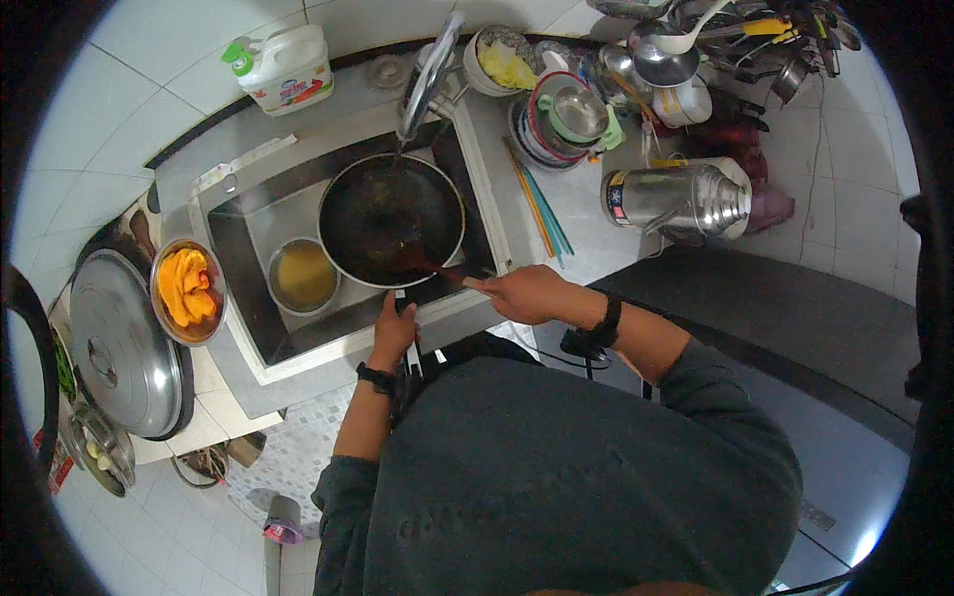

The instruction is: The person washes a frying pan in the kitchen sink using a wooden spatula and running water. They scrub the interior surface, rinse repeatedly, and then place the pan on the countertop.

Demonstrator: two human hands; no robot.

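A dark wok [387,216] sits in the sink [272,370] beneath the chrome faucet [428,78]. My left hand [395,331] grips the wok's handle [401,298] at the sink's front edge. In my right hand [529,294] is a brush or spatula [443,272] with a wooden handle; its reddish-brown head reaches into the wok, and its exact kind cannot be told. Beside the wok, in the sink, stands a round bowl [304,276] of yellowish liquid. Left of the sink, a metal bowl [221,298] holds an orange cloth [185,287].
A large metal lid [123,343] lies at the left. Behind the sink stands a white detergent jug [291,71]. Stacked bowls [574,115], chopsticks [538,205] and a metal thermos [674,197] occupy the right counter. Utensils [753,33] hang at the upper right.
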